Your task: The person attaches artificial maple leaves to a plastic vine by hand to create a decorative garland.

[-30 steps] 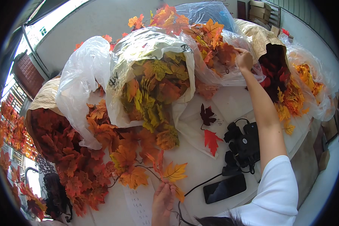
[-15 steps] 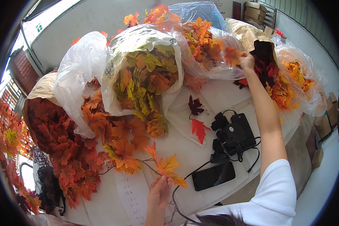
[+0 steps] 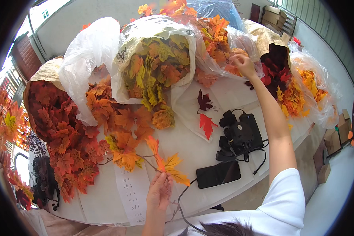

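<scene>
My left hand [image 3: 160, 190] is at the front of the table, thumb and fingers pinched on the thin brown stem of an artificial maple branch [image 3: 145, 157]. Yellow-orange leaves [image 3: 173, 169] stand out just above those fingers, and the branch runs left to a cluster of orange leaves [image 3: 126, 153]. My right arm reaches far out; the right hand [image 3: 244, 66] is closed on an orange artificial maple leaf [image 3: 239, 52], partly hidden by the fingers. It is at the mouth of a clear plastic bag [image 3: 240, 39] of orange leaves [image 3: 215, 33].
Bags of red [image 3: 70, 137], green-yellow [image 3: 157, 55], dark red [image 3: 277, 72] and yellow leaves [image 3: 312, 84] line the table's back. A phone [image 3: 218, 174], a black device with cables [image 3: 242, 133], two loose leaves [image 3: 207, 125] and a handwritten paper strip [image 3: 131, 196] lie nearer.
My right hand has moved left with the orange leaf, from beside the dark red leaves to the clear bag. The left hand keeps its pinch on the stem. The view has shifted slightly.
</scene>
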Action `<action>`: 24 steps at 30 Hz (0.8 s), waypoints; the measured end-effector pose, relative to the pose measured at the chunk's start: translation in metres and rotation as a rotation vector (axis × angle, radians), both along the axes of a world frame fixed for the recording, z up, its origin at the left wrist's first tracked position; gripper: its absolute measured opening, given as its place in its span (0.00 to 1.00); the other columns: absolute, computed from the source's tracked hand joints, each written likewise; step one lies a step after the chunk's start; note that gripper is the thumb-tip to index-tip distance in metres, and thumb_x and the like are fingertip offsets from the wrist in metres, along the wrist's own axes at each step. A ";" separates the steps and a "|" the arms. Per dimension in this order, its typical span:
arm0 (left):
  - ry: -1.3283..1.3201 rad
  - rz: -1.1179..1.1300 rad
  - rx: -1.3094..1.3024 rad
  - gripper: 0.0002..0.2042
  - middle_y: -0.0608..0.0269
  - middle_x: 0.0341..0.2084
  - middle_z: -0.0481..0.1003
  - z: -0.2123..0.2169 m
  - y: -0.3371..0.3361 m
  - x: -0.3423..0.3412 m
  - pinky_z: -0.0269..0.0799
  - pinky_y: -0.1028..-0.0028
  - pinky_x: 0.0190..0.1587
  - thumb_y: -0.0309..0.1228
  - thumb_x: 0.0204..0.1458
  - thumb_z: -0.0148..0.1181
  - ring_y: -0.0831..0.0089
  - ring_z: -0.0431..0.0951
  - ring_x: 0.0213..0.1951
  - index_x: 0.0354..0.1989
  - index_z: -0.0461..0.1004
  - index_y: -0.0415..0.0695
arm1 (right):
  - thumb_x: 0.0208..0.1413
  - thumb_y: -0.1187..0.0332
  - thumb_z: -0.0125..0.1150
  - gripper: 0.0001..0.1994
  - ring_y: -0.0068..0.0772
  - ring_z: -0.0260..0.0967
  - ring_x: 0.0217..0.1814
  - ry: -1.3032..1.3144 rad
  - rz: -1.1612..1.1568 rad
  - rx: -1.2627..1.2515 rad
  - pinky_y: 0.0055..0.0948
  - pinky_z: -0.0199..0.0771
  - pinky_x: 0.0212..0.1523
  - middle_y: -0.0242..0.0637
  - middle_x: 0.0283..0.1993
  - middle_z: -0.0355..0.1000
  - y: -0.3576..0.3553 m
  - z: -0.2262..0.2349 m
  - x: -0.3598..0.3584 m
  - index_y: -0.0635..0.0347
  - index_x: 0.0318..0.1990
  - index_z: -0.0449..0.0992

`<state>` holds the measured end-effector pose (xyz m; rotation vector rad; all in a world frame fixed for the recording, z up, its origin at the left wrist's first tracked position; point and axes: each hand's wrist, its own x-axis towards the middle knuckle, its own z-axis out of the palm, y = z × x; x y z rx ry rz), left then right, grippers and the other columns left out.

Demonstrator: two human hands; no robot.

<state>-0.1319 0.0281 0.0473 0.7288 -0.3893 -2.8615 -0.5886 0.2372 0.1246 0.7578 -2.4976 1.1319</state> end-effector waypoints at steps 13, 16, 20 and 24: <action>-0.045 0.046 0.020 0.05 0.61 0.26 0.71 -0.003 -0.007 -0.001 0.73 0.82 0.32 0.23 0.47 0.51 0.75 0.73 0.29 0.33 0.67 0.39 | 0.36 0.48 0.59 0.22 0.41 0.63 0.49 -0.252 -0.549 0.581 0.36 0.62 0.46 0.39 0.46 0.66 -0.012 0.003 -0.013 0.47 0.39 0.73; -0.053 0.030 0.036 0.05 0.61 0.26 0.70 -0.007 -0.007 -0.001 0.72 0.82 0.32 0.23 0.48 0.50 0.75 0.72 0.29 0.34 0.67 0.39 | 0.41 0.53 0.56 0.13 0.41 0.63 0.47 0.103 -0.569 0.517 0.33 0.63 0.45 0.36 0.42 0.69 -0.005 -0.005 -0.013 0.46 0.33 0.75; -0.066 0.038 0.032 0.06 0.61 0.26 0.70 -0.013 -0.011 -0.005 0.72 0.82 0.33 0.23 0.48 0.50 0.75 0.72 0.30 0.34 0.67 0.40 | 0.40 0.52 0.54 0.14 0.42 0.60 0.49 0.115 -0.421 0.688 0.43 0.55 0.48 0.37 0.40 0.70 -0.037 -0.003 -0.004 0.46 0.31 0.76; -0.071 0.115 -0.074 0.06 0.60 0.27 0.70 -0.008 -0.010 -0.013 0.71 0.80 0.32 0.24 0.47 0.51 0.75 0.72 0.30 0.34 0.67 0.38 | 0.34 0.51 0.56 0.19 0.44 0.66 0.40 0.035 -0.458 0.899 0.39 0.57 0.47 0.46 0.31 0.71 -0.057 0.004 0.023 0.57 0.28 0.77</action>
